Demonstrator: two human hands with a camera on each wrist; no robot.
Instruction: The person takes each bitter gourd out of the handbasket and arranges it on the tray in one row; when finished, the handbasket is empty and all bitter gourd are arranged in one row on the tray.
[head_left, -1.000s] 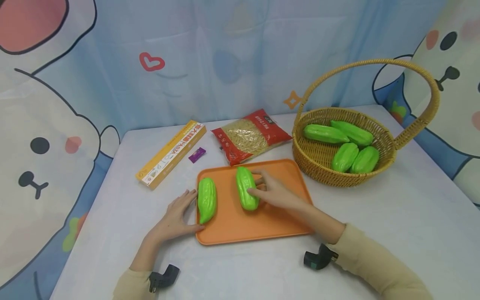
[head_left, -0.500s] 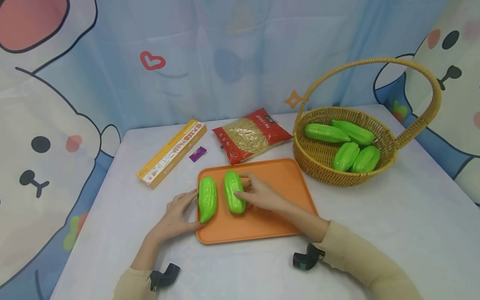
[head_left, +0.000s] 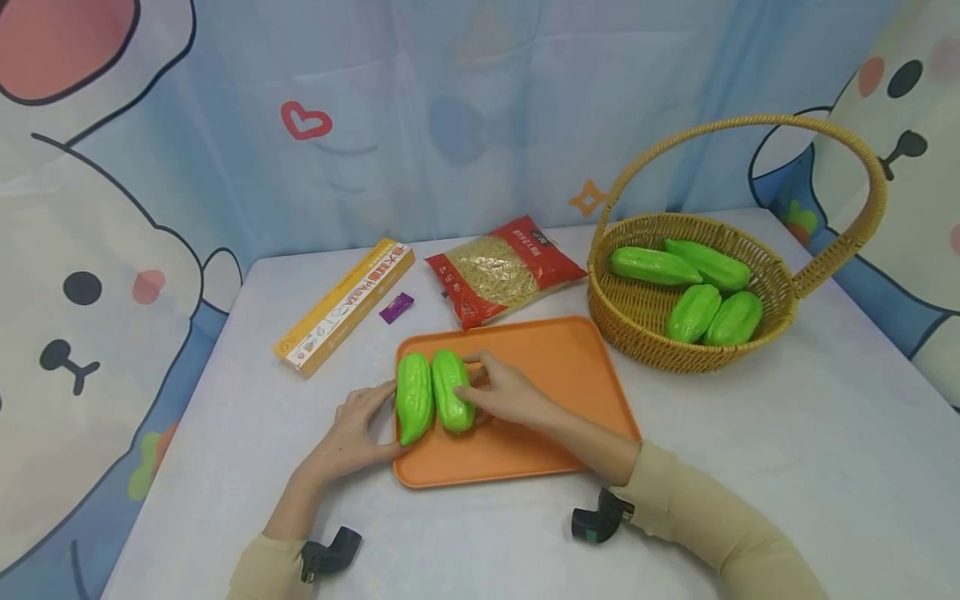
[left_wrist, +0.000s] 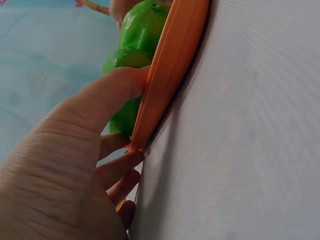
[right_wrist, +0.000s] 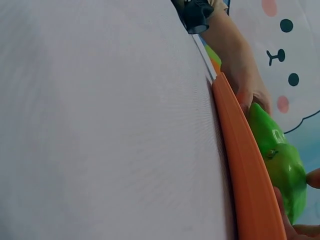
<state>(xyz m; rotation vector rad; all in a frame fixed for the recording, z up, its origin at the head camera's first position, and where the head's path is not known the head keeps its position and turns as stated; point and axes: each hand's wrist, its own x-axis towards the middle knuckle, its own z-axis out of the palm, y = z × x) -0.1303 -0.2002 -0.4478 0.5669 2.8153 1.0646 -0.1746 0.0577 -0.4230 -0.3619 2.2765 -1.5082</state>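
Observation:
On the orange tray [head_left: 558, 371] lie two bright green ridged gourds, side by side near its left end. My right hand [head_left: 512, 395] holds the right gourd [head_left: 450, 390], thumb on top and fingers along its far right side. The left gourd [head_left: 415, 398] has its pointed end towards me. My left hand [head_left: 354, 435] rests against the tray's left edge, fingers spread and thumb at the near left rim. In the left wrist view, the thumb of the left hand [left_wrist: 65, 132] touches the tray's rim [left_wrist: 167, 75], just beside the gourds.
A wicker basket [head_left: 693, 360] with a tall handle and several green gourds stands to the right. Behind the tray lie a red pasta bag [head_left: 504, 271], a small purple packet [head_left: 397, 307] and a yellow pasta box [head_left: 345, 308]. A patterned curtain [head_left: 480, 125] hangs behind.
My right hand has moved left across the tray with its gourd, bringing it close beside the other one. The left hand has stayed at the tray's left edge.

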